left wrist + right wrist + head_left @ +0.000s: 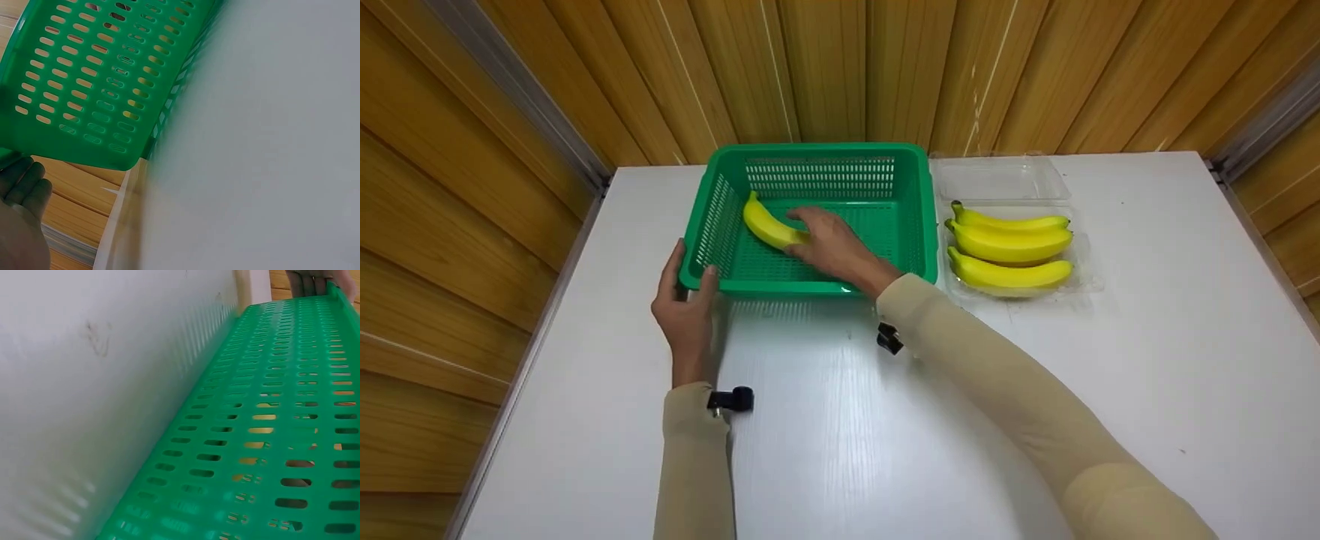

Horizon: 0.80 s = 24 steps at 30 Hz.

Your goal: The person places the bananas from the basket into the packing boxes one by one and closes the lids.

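Observation:
A green plastic basket (816, 287) with slotted walls stands on the white table. My left hand (684, 306) holds its near left corner, thumb over the rim and fingers outside. In the left wrist view, fingers of that hand (25, 194) are under the rim's edge. Inside the basket, a yellow banana (769, 227) lies slanted toward the left wall. My right hand (834, 244) reaches over the near rim to the banana's right end. Its thumb is by the near side, and the index finger stands spread apart on the far side.
Right of the basket, a clear plastic clamshell box (1080, 262) lies with its lid (1001, 181) folded back. It holds three more bananas (1012, 244). Wood-panelled walls (825, 71) enclose the table (825, 450) at the back and sides.

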{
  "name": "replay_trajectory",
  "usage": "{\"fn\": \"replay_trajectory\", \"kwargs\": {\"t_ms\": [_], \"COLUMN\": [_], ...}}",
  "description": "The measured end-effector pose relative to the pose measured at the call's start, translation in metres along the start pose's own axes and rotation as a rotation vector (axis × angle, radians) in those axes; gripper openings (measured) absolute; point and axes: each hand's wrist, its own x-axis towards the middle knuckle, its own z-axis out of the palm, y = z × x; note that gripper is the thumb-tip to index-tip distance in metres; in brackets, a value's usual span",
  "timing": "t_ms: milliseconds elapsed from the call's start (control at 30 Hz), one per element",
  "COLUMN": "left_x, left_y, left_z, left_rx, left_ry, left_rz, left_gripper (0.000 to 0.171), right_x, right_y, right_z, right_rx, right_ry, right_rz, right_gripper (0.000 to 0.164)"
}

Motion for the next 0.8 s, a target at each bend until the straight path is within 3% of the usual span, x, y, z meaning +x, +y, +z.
{"fn": "replay_trajectory", "kwargs": {"t_ms": [133,367,633,800], "left_x": [0.0,-0.001,0.005,0.006], "left_y": [0.0,0.0,-0.025,-0.03], "left_z": [0.0,0.001,-0.001,0.0], "left_rx": [-0.001,-0.004,0.001,0.023], "left_ry": [0.002,-0.004,0.003,0.01], "left_rz": [-0.006,-0.012,0.002,-0.007], "left_gripper": [0.056,0.057,0.057,0.057], "right_x": [0.004,0.007,0.007,0.007], "right_y": [0.002,0.005,0.007,0.008], "right_z": [0.001,0.002,0.002,0.002], "right_rx": [-0.026,-0.206,-0.268,-0.282], "right_ry": [-0.063,-0.151,-0.222,-0.226], "right_rz": [0.055,0.051,0.102,0.104], "right_gripper": [0.059,0.048,0.037,0.035]}}
